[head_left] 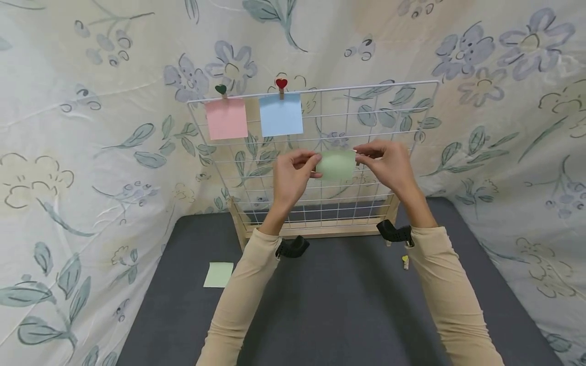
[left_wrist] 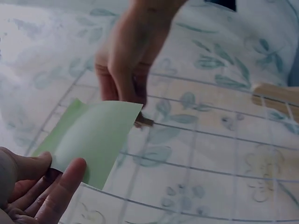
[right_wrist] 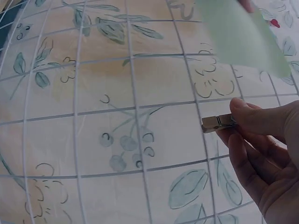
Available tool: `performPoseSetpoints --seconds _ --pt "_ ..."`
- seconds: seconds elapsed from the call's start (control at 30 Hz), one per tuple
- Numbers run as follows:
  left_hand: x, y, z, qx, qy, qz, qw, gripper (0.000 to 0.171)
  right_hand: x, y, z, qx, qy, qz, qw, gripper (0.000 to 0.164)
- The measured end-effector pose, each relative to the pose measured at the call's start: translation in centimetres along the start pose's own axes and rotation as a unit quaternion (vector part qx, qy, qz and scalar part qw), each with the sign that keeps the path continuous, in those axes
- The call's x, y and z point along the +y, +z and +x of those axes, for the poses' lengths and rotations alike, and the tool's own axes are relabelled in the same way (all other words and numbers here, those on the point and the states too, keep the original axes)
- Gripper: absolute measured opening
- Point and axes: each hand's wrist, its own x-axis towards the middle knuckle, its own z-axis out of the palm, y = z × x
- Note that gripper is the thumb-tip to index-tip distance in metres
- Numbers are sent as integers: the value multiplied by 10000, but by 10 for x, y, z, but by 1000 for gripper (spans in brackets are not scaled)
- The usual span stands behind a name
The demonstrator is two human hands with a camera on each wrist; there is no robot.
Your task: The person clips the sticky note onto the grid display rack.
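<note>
My left hand [head_left: 291, 175] pinches a pale green paper square [head_left: 337, 165] by its left edge, thumb in front. The paper bows a little and is held up before a white wire grid panel [head_left: 366, 87]. At the paper's right side, my right hand [head_left: 389, 162] pinches a small wooden clothespin [right_wrist: 217, 122] between thumb and fingers. In the right wrist view the clothespin's tip points left, apart from the paper. Pink paper [head_left: 226, 119] and blue paper [head_left: 281, 115] hang from the grid's top bar under a green-heart clothespin [head_left: 221, 90] and a red-heart clothespin [head_left: 281, 84].
The grid stands in a wooden base [head_left: 334, 232] at the back of a dark table [head_left: 334, 305]. Another pale green paper [head_left: 218, 275] lies at the left, beside my left sleeve. A yellow-topped clothespin [head_left: 405, 262] lies near my right sleeve. Floral fabric [head_left: 91, 152] surrounds the table.
</note>
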Motion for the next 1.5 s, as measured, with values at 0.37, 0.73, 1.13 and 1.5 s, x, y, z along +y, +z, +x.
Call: performPoseSetpoints --seconds 0.37,0.73,1.13,1.5 --pt "40 2 27 119 269 -105 9995 14 -7 -14 9 142 -149 -51 9998 17" --pt "47 -1 51 344 408 -85 9985 14 -29 -43 27 491 -241 4 9985 16" --pt "50 2 73 563 245 271 9977 15 -75 -62 85 781 -91 911 9927 20" --pt "43 6 80 616 206 273 9975 17 -82 -43 119 27 -351 910 9952 19"
